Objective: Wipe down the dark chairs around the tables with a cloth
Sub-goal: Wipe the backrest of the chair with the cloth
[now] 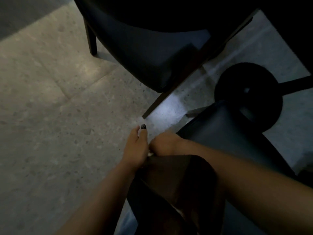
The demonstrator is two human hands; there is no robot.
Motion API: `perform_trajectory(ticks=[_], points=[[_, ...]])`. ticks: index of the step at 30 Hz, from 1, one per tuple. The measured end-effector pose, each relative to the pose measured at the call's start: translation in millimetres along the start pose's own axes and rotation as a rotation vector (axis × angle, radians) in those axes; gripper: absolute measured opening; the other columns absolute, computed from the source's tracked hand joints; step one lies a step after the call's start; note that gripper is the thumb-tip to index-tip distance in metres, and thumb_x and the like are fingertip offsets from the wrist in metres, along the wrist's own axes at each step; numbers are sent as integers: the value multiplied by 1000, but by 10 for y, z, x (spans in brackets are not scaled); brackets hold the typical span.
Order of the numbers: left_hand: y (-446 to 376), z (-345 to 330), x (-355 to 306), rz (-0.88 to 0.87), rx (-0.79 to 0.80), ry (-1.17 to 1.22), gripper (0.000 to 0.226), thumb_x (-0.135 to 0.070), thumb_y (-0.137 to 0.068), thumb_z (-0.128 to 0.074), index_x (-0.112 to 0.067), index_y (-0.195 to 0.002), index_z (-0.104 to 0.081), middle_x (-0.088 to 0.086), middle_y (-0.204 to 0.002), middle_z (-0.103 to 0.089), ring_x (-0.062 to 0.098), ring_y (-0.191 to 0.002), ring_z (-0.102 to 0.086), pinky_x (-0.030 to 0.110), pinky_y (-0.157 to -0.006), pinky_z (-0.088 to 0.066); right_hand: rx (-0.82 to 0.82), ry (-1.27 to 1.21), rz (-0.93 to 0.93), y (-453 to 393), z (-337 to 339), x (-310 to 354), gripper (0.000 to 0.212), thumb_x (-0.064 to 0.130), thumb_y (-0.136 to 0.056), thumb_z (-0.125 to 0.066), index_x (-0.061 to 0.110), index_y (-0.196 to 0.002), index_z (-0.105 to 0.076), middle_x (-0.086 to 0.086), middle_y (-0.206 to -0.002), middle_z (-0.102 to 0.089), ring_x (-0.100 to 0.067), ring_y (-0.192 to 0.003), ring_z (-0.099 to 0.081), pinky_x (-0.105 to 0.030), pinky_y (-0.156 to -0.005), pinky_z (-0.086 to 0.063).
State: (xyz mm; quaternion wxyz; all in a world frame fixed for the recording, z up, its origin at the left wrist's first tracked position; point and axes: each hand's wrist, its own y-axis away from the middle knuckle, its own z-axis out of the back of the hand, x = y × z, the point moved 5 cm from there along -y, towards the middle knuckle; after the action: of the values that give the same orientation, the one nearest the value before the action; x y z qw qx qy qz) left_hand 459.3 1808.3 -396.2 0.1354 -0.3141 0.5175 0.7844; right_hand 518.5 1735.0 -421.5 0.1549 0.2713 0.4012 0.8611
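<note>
Nearest the camera, the dark brown wooden backrest of the near chair [177,180] rises between the person's two bare forearms, and this near chair serves as the landmark for everything else. The left hand [135,150] lies along the backrest's left top corner, fingers fairly straight and pointing away, one dark-painted nail showing; its grip looks loose and open, resting against the wood rather than wrapped round it. Just to its right, the right hand [162,143] sits at the top edge of the same backrest with its fingers curled under; whether that grip is closed on anything cannot be told, since the fingertips are hidden. A small pale scrap [149,154] shows between the two hands at the backrest's edge, possibly the cloth, though it is too small and dim to be sure. Beyond the backrest, the near chair's dark blue-grey padded seat [225,138] stretches up and to the right. Past that seat stands a black round pedestal base [249,97] on the floor. Farther off and to the left of the near chair, a second dark upholstered chair [144,53] stands on slim dark legs. All rest on a pale grey speckled tile floor [50,107].
</note>
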Motion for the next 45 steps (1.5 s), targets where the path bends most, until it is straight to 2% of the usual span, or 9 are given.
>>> perform_trajectory(ticks=[5, 9, 13, 16, 20, 23, 28, 32, 45], points=[[51, -203, -115, 32, 398, -135, 48, -38, -101, -43, -19, -144, -37, -9, -134, -46, 11, -130, -42, 17, -94, -30, -88, 51, -85, 366, 270, -614, 20, 32, -89, -51, 18, -95, -63, -3, -99, -65, -19, -88, -61, -32, -75, -47], [97, -282, -140, 82, 615, -208, 16, -32, -102, -42, -38, -117, -44, -23, -111, -46, -28, -91, -48, -6, -70, -31, -268, 11, -452, 862, 540, -1616, 28, 34, -83, -55, 23, -107, -64, -8, -116, -64, -29, -105, -61, -34, -86, -49], [61, -363, -157, 103, 727, -316, 44, -34, -100, -47, -24, -143, -41, -11, -138, -45, -3, -121, -45, 3, -79, -32, -568, -199, -730, 1004, 489, -1884, 29, 31, -86, -54, 13, -105, -68, -14, -112, -64, -34, -102, -62, -37, -87, -50], [28, -490, -244, 92, 747, -354, 13, -21, -97, -54, -30, -105, -60, -16, -95, -61, -15, -73, -60, 3, -58, -42, -632, -104, -567, 804, 346, -1366, 32, 34, -87, -46, 16, -100, -68, -9, -105, -66, -29, -98, -61, -29, -79, -43], [43, -677, -400, 45, 873, -569, 24, -10, -91, -63, -16, -114, -63, 2, -104, -69, 12, -96, -66, 18, -81, -50, -562, 15, -327, 745, 308, -1114, 20, 23, -80, -54, 13, -94, -65, -9, -98, -65, -29, -92, -58, -32, -79, -43], [74, -803, -558, -30, 951, -727, 41, -8, -86, -70, -31, -115, -53, -9, -108, -61, -4, -91, -59, 5, -72, -47, -640, -28, -420, 859, 371, -1422, 24, 17, -78, -54, 11, -98, -67, -9, -104, -64, -30, -100, -57, -33, -89, -44], [33, -1188, -822, -281, 909, -1166, 112, -31, -75, -80, -14, -153, -1, 7, -157, -17, 22, -141, -26, 37, -114, -31, -954, -251, -573, 1204, 232, -1666, 45, 5, -79, -50, 2, -123, -58, -14, -120, -57, -32, -117, -47, -31, -106, -27], [57, -1515, -999, -335, 867, -1441, 140, -47, -73, -79, -18, -140, 40, 10, -156, 30, 29, -148, -3, 41, -116, -27, -1052, -424, -652, 1373, -10, -1655, 63, 2, -82, -49, 1, -143, -35, -15, -147, -37, -26, -140, -28, -32, -118, -11], [344, -2131, -1050, -510, 543, -1935, 167, -71, -48, -81, -9, -109, 61, 27, -127, 59, 50, -127, 42, 56, -114, 6, -1224, -701, -1007, 2509, -1441, -1682, 69, -10, -65, -60, -5, -133, -47, -24, -139, -45, -38, -133, -38, -47, -115, -25]])
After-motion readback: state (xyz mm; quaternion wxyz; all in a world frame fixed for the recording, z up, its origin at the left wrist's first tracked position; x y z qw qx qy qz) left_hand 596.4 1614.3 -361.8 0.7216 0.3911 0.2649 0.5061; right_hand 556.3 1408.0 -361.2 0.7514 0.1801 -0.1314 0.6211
